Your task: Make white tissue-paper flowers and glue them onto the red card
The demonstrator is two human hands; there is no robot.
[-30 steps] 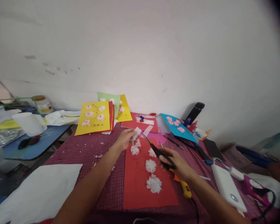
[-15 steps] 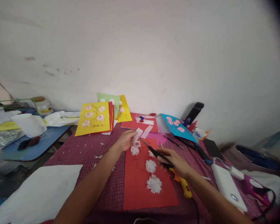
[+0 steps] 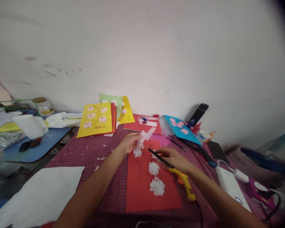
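At the center of the frame, a person's left hand, thumb and fingers closed to a pinch, holds white paper above the top edge of a red sheet. The right hand, fingers curled, grips dark scissors, tips near the paper; whether the blades are parted cannot be told. The paper looks light, limp and easily torn or creased, best pinched gently at one end; the scissors look stiff, best held by the handles, clear of the white paper flowers beneath.
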